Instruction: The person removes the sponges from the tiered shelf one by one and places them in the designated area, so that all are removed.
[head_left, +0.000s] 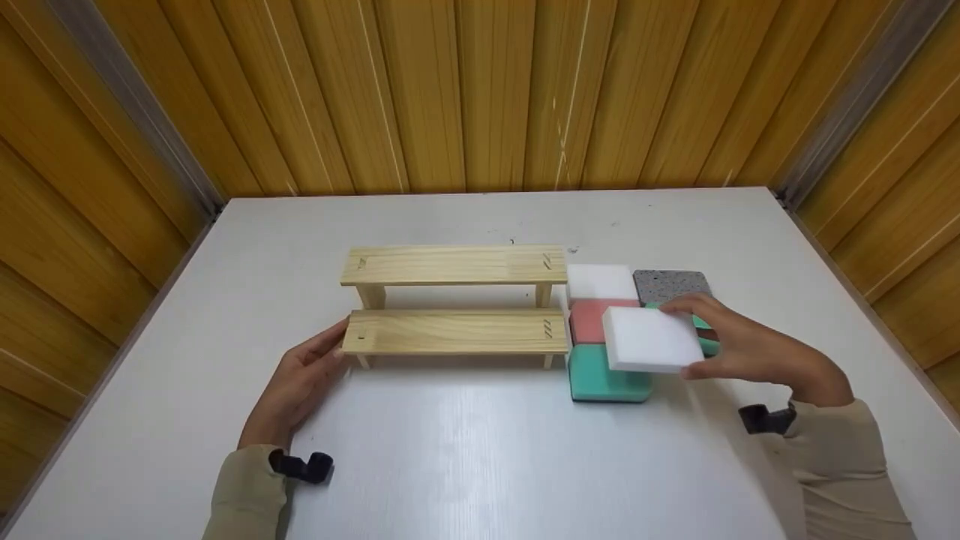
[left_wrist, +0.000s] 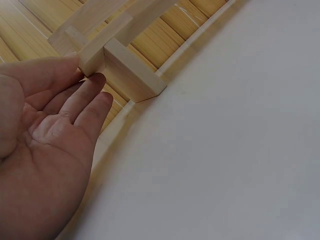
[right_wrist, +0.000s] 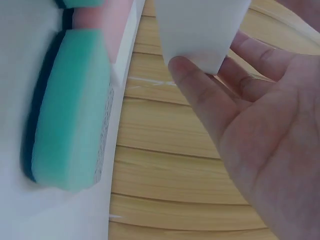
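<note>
A two-step pale wooden rack [head_left: 454,332] stands on the table, one plank low in front and one higher behind. At the left end of the lower plank, my left hand [head_left: 306,379] holds the edge between thumb and fingers; its other fingertips [left_wrist: 102,97] lie beside the end leg. My right hand [head_left: 750,349] grips a white sponge block [head_left: 652,339] by its right side, raised above the other sponges. Under and beside it lie a green sponge [head_left: 609,373], a pink sponge [head_left: 586,322] and another white sponge [head_left: 600,282].
A grey speckled block [head_left: 671,286] lies at the back right. Another green sponge [right_wrist: 70,110] with a dark base is partly hidden behind the right hand in the head view. Yellow-brown slatted walls [head_left: 495,90] enclose the white table [head_left: 450,465].
</note>
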